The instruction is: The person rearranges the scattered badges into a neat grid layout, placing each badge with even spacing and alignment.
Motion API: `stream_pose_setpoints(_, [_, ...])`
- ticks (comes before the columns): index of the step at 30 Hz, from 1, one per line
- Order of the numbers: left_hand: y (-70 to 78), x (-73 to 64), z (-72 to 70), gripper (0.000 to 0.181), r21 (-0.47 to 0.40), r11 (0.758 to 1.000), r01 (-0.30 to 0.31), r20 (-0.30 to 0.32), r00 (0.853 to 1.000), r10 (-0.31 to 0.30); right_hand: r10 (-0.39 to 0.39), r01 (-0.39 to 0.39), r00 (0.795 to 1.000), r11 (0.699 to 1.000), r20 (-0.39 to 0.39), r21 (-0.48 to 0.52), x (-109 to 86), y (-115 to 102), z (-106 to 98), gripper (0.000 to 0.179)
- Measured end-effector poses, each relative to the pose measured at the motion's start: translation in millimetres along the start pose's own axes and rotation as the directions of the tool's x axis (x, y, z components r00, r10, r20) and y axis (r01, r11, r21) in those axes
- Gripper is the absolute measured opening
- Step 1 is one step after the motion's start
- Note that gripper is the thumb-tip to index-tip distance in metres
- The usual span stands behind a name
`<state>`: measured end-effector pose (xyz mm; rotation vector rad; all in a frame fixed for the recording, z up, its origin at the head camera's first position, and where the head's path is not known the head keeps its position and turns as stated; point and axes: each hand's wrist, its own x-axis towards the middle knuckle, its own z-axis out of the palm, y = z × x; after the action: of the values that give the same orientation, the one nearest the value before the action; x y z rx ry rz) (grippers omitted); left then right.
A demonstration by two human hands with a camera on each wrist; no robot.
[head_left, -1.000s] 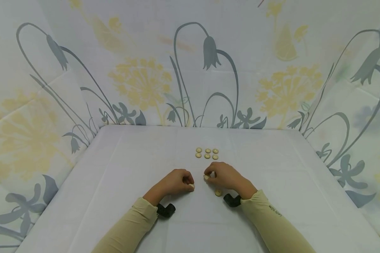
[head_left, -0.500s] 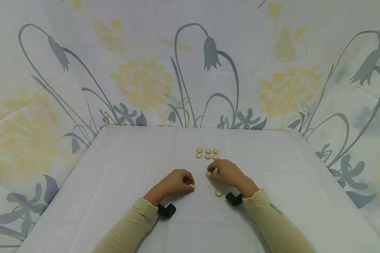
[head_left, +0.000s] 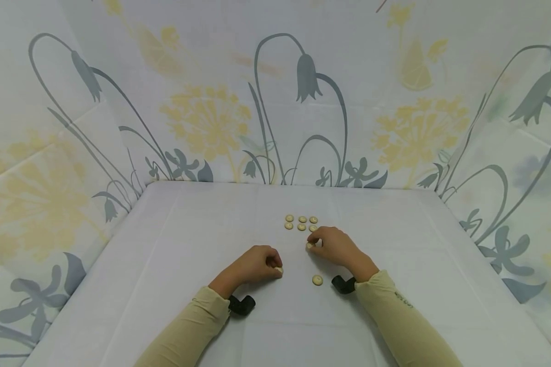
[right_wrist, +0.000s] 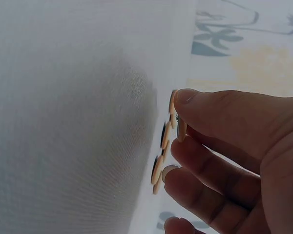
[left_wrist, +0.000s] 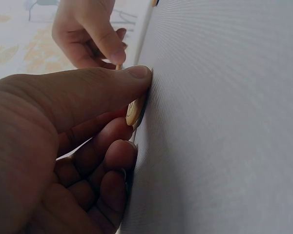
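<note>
My left hand (head_left: 256,264) pinches a small round wooden disc (left_wrist: 131,113) between thumb and fingers, low against the white cloth; a dark mark shows on the disc's face. A second wooden disc (right_wrist: 182,129) is pinched by my right hand (head_left: 335,248), just in front of two short rows of similar discs (head_left: 302,219). The right hand partly covers the nearest disc at the right end of those rows. One more loose disc (head_left: 318,280) lies on the cloth below my right hand, nearer to me.
White cloth (head_left: 202,219) covers the flat tabletop. Behind and on both sides rise cloth walls with grey and yellow flower prints (head_left: 307,76). A black wrist camera (head_left: 242,306) sits below my left wrist, another black camera (head_left: 343,284) below the right.
My right hand has moved away from me and a little to the right with its disc, closer to the rows. The left hand has stayed in place.
</note>
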<state>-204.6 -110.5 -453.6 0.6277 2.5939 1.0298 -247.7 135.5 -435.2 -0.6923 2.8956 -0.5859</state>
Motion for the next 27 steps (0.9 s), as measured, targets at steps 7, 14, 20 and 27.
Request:
stream_pose_setpoints(7, [-0.8,0.4,0.8,0.013,0.006,1.000,0.000,0.001,1.000,0.000,0.023,-0.023,1.000,1.000,-0.013,-0.007,3.2,4.5,-1.6,0.022])
stream_pose_setpoints(14, [0.0,-0.2,0.0,0.014,0.004,1.000,0.003,-0.001,1.000,-0.003,0.060,-0.060,0.998,0.998,-0.012,-0.001,7.5,9.5,-1.9,0.022])
stream_pose_setpoints(20, [-0.2,0.3,0.1,0.014,0.007,1.000,0.010,0.001,1.000,-0.010,0.071,-0.071,0.997,0.997,-0.015,-0.007,10.2,12.3,-2.6,0.021])
stream_pose_setpoints(27, [0.6,-0.1,-0.2,0.013,0.004,1.000,0.012,0.005,1.000,-0.012,0.048,-0.048,0.998,0.999,-0.030,-0.010,12.7,15.3,-1.5,0.019])
